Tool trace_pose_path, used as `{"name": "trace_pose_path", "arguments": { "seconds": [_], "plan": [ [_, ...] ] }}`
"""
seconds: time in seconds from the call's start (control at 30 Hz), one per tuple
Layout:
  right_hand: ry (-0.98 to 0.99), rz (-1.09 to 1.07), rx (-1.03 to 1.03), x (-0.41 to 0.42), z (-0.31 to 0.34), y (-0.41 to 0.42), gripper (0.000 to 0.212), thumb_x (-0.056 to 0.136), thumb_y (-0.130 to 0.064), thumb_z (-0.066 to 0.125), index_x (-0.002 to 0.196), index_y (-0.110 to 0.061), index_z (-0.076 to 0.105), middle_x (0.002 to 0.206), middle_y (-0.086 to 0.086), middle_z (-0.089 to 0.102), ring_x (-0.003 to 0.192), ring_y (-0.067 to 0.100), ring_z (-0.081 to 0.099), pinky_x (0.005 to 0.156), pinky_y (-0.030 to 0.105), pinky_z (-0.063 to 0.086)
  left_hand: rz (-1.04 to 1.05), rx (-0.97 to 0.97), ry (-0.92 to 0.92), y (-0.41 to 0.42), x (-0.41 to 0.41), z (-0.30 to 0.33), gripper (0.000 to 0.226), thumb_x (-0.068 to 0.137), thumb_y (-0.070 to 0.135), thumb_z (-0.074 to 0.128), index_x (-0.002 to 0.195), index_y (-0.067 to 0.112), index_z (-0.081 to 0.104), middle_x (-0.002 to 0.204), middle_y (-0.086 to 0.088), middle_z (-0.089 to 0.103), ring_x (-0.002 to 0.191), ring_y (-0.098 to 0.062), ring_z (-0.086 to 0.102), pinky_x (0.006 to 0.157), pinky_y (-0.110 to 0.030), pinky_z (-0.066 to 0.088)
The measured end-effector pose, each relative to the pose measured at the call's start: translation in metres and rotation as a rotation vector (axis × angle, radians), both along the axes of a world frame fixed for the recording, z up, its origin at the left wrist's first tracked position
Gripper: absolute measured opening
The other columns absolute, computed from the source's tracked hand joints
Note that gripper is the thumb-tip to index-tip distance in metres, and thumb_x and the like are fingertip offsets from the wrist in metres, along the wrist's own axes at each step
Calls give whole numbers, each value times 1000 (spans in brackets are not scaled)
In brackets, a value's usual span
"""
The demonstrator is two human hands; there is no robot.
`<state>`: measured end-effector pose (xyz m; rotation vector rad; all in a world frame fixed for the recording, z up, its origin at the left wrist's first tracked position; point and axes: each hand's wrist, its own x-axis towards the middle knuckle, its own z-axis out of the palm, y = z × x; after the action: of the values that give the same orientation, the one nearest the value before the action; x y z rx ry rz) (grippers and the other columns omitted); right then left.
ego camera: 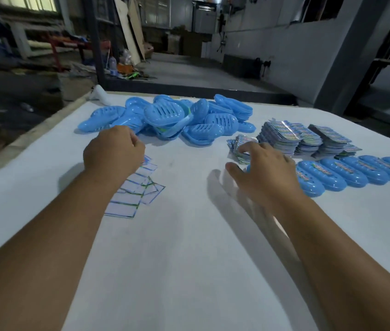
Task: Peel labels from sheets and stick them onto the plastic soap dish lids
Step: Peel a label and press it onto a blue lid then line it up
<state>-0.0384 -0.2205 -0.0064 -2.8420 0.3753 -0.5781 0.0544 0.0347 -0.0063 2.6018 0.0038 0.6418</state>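
Observation:
A heap of blue plastic soap dish lids [177,118] lies at the far middle of the white table [189,259]. My left hand [114,149] hovers just in front of the heap with its fingers curled under, and nothing shows in it. Below it lie several peeled backing sheets [132,197]. My right hand [265,170] is spread flat, its fingertips on a small fanned stack of label sheets [238,143]. A blue lid [248,167] peeks out under the palm. To its right runs a row of labelled lids [356,174].
Taller stacks of label sheets [284,137] stand behind the row of labelled lids. The table's far edge [189,93] drops to a concrete floor. The left edge [34,132] runs diagonally. A white object [98,93] lies at the far left corner.

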Motion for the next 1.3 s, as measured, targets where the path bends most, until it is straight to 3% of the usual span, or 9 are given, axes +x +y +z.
{"name": "trace_pose_path", "arguments": {
  "seconds": [0.17, 0.43, 0.57, 0.63, 0.8, 0.97, 1.03, 1.17, 1.3],
  "plan": [
    [9, 143, -24, 25, 4, 31, 47, 94, -55, 55, 135, -33, 53, 136, -1, 58, 128, 29, 52, 110, 48, 34, 143, 249, 188, 25, 8, 3, 38, 93, 49, 51, 109, 19, 67, 107, -10, 66, 99, -33, 60, 73, -36, 41],
    [51, 228, -6, 61, -4, 52, 45, 93, -47, 55, 135, -29, 55, 133, 1, 60, 124, 29, 54, 106, 47, 35, 108, 292, 347, 22, 5, 0, 61, 80, 72, 61, 116, 23, 58, 111, -4, 64, 103, -27, 59, 80, -36, 44],
    [87, 228, 41, 67, -16, 49, 43, 91, -43, 54, 132, -28, 58, 134, 1, 60, 124, 30, 54, 105, 45, 37, 105, 306, 347, 21, 5, 0, 69, 79, 70, 63, 131, 27, 52, 135, -8, 52, 122, -31, 49, 96, -43, 43],
    [74, 232, 80, 67, -17, 47, 43, 90, -43, 55, 131, -29, 58, 132, 0, 61, 123, 29, 55, 104, 45, 39, 48, 237, 305, 15, 7, -3, 69, 78, 65, 67, 135, 32, 47, 142, -6, 44, 128, -30, 44, 99, -45, 39],
    [42, 260, 138, 63, -19, 48, 44, 90, -45, 57, 131, -30, 58, 129, 0, 62, 120, 29, 56, 104, 46, 42, -162, -204, 100, -19, 30, -2, 74, 81, 45, 74, 144, 28, 38, 144, -5, 40, 127, -26, 47, 104, -42, 41],
    [6, 259, 180, 64, -19, 44, 45, 91, -44, 58, 133, -30, 57, 132, -1, 60, 124, 27, 55, 105, 46, 41, -163, 235, 46, -31, 69, 17, 87, 82, 37, 74, 153, 32, 23, 161, -3, 19, 137, -32, 34, 105, -50, 38],
    [-9, 259, 202, 63, -19, 40, 45, 91, -43, 59, 134, -29, 57, 131, 0, 60, 123, 28, 55, 105, 46, 41, -200, 323, 46, -35, 80, 23, 82, 83, 38, 72, 150, 31, 27, 158, -3, 26, 135, -32, 36, 103, -51, 39],
    [-41, 259, 224, 63, -18, 36, 44, 91, -44, 60, 132, -28, 57, 130, 0, 60, 121, 30, 56, 102, 46, 44, -256, 268, 50, -41, 90, 29, 66, 82, 37, 74, 135, 28, 36, 132, -2, 52, 116, -28, 49, 86, -43, 45],
    [-33, 266, 246, 63, -15, 34, 43, 92, -43, 59, 133, -28, 57, 131, 0, 59, 121, 29, 55, 102, 45, 44, -253, 202, -4, -44, 86, 25, 64, 79, 34, 78, 129, 27, 39, 124, -4, 54, 110, -26, 50, 83, -38, 44]
  ]
}}
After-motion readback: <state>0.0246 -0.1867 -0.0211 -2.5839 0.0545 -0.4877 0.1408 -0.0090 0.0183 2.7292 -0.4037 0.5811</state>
